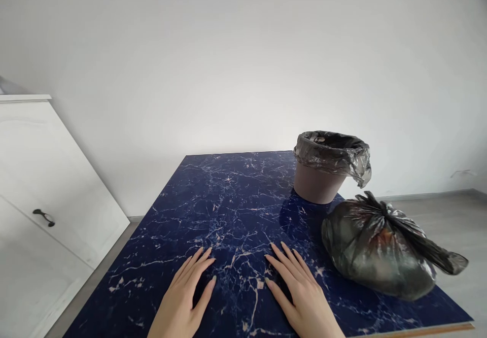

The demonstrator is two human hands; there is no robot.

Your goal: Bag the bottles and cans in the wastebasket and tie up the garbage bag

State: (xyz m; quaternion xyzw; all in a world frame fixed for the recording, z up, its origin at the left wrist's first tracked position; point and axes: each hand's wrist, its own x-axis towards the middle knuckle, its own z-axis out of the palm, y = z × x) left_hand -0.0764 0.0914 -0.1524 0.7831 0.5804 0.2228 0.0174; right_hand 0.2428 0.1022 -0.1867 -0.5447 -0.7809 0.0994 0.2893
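Observation:
My left hand (182, 297) lies flat on the dark blue marble table (228, 196), fingers stretched out, holding nothing. My right hand (300, 290) rests flat beside it, fingers spread, also holding nothing. A tied, filled black rubbish bag (380, 254) lies on the table just right of my right hand, not touching it. Behind the bag stands a small bin (323, 178) lined with a black bag (335, 153), near the table's far right corner.
A white cabinet (41, 191) with a dark handle (43, 217) stands to the left of the table. A plain white wall runs behind. Grey floor shows at the right, past the table's edge.

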